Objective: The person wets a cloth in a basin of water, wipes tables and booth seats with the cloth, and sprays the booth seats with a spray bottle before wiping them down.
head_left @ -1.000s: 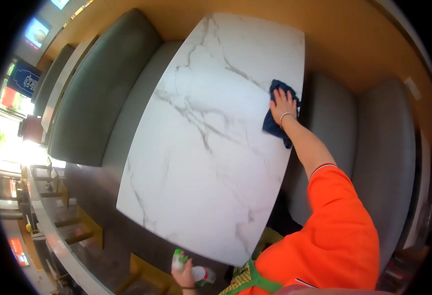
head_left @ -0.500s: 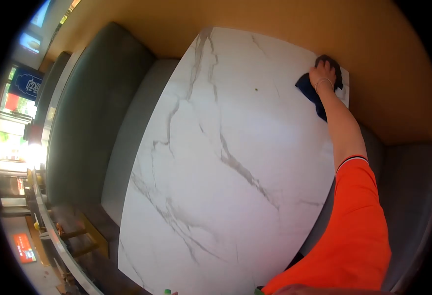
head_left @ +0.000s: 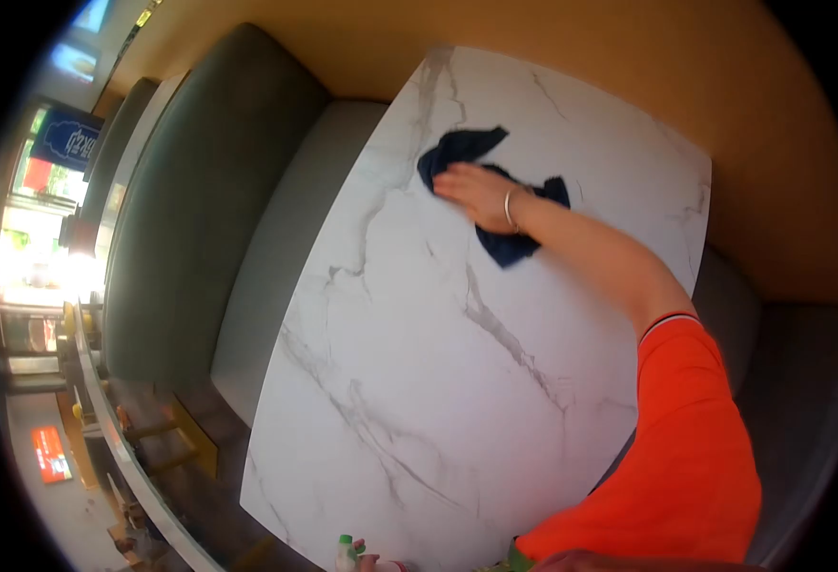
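My right hand presses a dark navy cloth flat onto the white marble-patterned table, near its far half. The cloth is bunched, with folds spreading out on both sides of the hand. At the bottom edge of the view, my left hand is only partly visible, its fingers closed about a small white bottle with a green top. Most of that hand and the lower part of the bottle are cut off.
A grey padded bench runs along the table's left side, and another dark seat lies to the right. A tan wall borders the far end. Wooden chair parts show at the lower left.
My right hand has swept the cloth leftward from the far right corner towards the table's far middle. The bottle and left hand show more at the bottom edge. The view has shifted slightly.
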`<action>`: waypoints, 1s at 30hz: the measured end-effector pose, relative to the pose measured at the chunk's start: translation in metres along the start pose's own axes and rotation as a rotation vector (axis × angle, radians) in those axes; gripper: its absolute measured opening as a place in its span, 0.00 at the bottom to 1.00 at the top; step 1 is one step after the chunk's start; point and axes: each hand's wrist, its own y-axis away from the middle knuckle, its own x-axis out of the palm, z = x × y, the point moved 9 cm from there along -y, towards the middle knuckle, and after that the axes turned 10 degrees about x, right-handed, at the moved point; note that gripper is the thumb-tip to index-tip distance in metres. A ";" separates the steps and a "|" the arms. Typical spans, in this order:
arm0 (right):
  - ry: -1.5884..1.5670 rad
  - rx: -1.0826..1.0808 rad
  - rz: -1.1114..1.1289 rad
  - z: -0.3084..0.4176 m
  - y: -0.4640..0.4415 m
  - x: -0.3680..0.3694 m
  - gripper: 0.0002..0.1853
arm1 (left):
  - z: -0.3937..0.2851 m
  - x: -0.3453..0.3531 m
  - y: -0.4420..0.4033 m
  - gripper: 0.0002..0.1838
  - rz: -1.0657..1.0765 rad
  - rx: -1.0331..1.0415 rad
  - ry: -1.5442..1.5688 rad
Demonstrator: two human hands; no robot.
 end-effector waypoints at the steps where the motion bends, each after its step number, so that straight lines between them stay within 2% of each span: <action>1: -0.030 -0.040 0.046 0.029 0.012 0.008 0.26 | -0.003 0.001 0.008 0.20 0.021 0.058 -0.038; 3: -0.047 -0.019 0.141 0.092 0.041 0.013 0.26 | -0.004 -0.010 0.026 0.24 -0.269 -0.204 0.294; 5: -0.065 -0.044 0.166 0.158 0.071 0.030 0.26 | 0.003 -0.022 0.042 0.28 -0.309 -0.192 0.452; 7: -0.020 -0.038 0.245 0.217 0.095 0.042 0.26 | 0.006 -0.032 0.054 0.26 -0.328 -0.133 0.583; 11: -0.069 -0.069 0.339 0.394 0.140 0.091 0.26 | 0.061 -0.085 0.109 0.23 -0.342 -0.035 0.495; 13: -0.129 -0.198 0.315 0.502 0.162 0.132 0.25 | 0.087 -0.118 0.158 0.24 -0.480 -0.054 0.645; 14: -0.151 -0.293 0.315 0.468 0.162 0.130 0.24 | 0.048 -0.077 0.150 0.24 -0.536 -0.092 0.638; 16: -0.264 -0.433 0.322 0.530 0.182 0.159 0.22 | 0.068 -0.074 0.177 0.25 -0.599 -0.104 0.596; 17: -0.356 -0.483 0.288 0.562 0.199 0.181 0.21 | 0.072 -0.076 0.199 0.22 -0.686 -0.143 0.618; 18: -0.403 -0.531 0.291 0.594 0.216 0.191 0.21 | 0.083 -0.076 0.222 0.24 -0.732 -0.148 0.572; 20: -0.491 -0.661 0.434 0.674 0.253 0.216 0.19 | 0.107 -0.084 0.269 0.27 -0.820 -0.178 0.540; 21: -0.632 -0.717 0.655 0.714 0.260 0.216 0.17 | 0.116 -0.099 0.283 0.27 -0.863 -0.207 0.553; 22: -0.816 -0.600 0.785 0.732 0.272 0.226 0.17 | 0.118 -0.102 0.290 0.27 -0.829 -0.220 0.522; 23: -0.994 -0.472 0.904 0.748 0.296 0.240 0.18 | 0.118 -0.103 0.304 0.27 -0.889 -0.250 0.532; 25: -1.166 -0.079 1.336 0.754 0.314 0.259 0.20 | 0.135 -0.098 0.324 0.27 -0.985 -0.239 0.578; 26: -1.269 0.025 1.407 0.744 0.309 0.244 0.22 | 0.137 -0.097 0.331 0.28 -1.054 -0.297 0.583; 28: -1.477 0.191 1.413 0.713 0.287 0.205 0.24 | 0.140 -0.094 0.344 0.28 -1.101 -0.291 0.611; 29: -1.562 0.115 1.246 0.697 0.266 0.183 0.23 | 0.142 -0.091 0.351 0.28 -1.138 -0.299 0.630; 30: -1.583 -0.056 1.034 0.677 0.238 0.154 0.24 | 0.143 -0.092 0.350 0.27 -1.124 -0.313 0.606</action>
